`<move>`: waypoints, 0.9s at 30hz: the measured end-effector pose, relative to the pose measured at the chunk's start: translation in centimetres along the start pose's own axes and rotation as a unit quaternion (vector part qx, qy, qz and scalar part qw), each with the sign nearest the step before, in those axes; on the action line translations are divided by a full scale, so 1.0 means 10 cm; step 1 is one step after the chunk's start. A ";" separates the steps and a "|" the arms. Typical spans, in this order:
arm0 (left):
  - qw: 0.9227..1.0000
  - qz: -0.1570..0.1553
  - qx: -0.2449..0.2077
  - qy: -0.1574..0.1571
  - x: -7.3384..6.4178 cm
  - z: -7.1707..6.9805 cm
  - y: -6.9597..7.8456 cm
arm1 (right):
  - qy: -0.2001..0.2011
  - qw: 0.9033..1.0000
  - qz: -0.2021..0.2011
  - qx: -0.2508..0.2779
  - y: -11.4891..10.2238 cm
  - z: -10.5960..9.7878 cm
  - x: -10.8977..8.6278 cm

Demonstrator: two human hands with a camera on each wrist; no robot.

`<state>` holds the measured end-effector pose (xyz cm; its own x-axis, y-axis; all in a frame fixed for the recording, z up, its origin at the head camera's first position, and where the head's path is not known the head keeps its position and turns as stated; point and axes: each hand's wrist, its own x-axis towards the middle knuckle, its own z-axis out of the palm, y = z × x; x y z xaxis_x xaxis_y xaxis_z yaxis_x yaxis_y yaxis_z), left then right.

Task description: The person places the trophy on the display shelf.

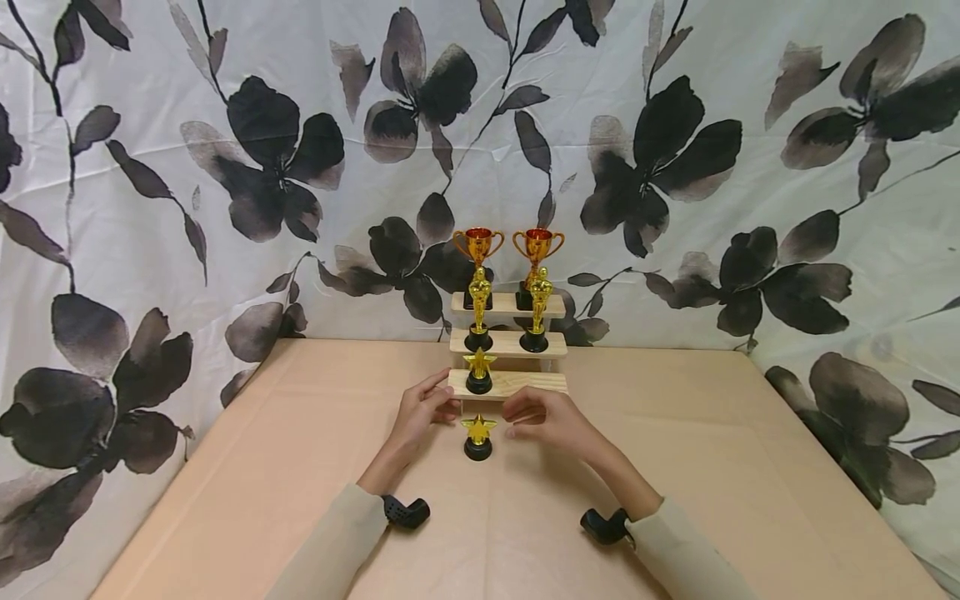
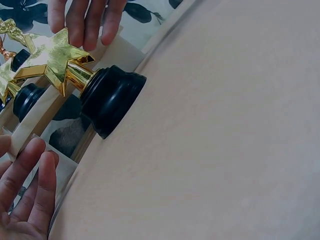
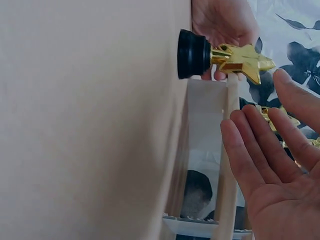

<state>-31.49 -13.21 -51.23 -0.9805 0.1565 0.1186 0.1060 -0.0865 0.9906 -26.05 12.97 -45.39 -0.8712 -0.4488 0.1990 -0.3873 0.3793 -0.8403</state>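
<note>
A three-tier wooden display stand (image 1: pixel 532 384) stands on the table. My left hand (image 1: pixel 417 414) is at the left end of its lowest shelf, thumb and fingers about the board's end in the left wrist view. In front of the stand a gold star trophy (image 1: pixel 477 432) with a black base stands upright on the table. To the right of that trophy is my right hand (image 1: pixel 551 419), fingers loosely bent and apart from it. Nothing lies in its palm (image 3: pixel 285 205) in the right wrist view. Another star trophy (image 1: pixel 479 372) stands on the lowest shelf's left half.
Two gold figure trophies (image 1: pixel 538 304) stand on the middle shelf. Two gold cup trophies (image 1: pixel 537 246) with red insides stand on the top one. A floral cloth (image 1: pixel 525 100) hangs behind the tan-covered table (image 1: pixel 300 433).
</note>
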 end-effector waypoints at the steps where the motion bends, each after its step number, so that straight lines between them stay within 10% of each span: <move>1: 1.000 0.000 0.000 0.000 0.00 0.00 0.00 | -0.003 1.000 0.003 0.001 0.01 0.01 0.00; 27: 1.000 -0.006 -0.012 -0.004 0.01 -0.01 -0.02 | -0.046 0.998 0.027 0.027 0.06 0.27 0.06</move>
<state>-31.65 -13.25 -51.40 -0.9803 0.1661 0.1066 0.0895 -0.1071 0.9902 -25.99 10.75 -47.10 -0.8581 -0.5022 0.1072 -0.3211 0.3619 -0.8752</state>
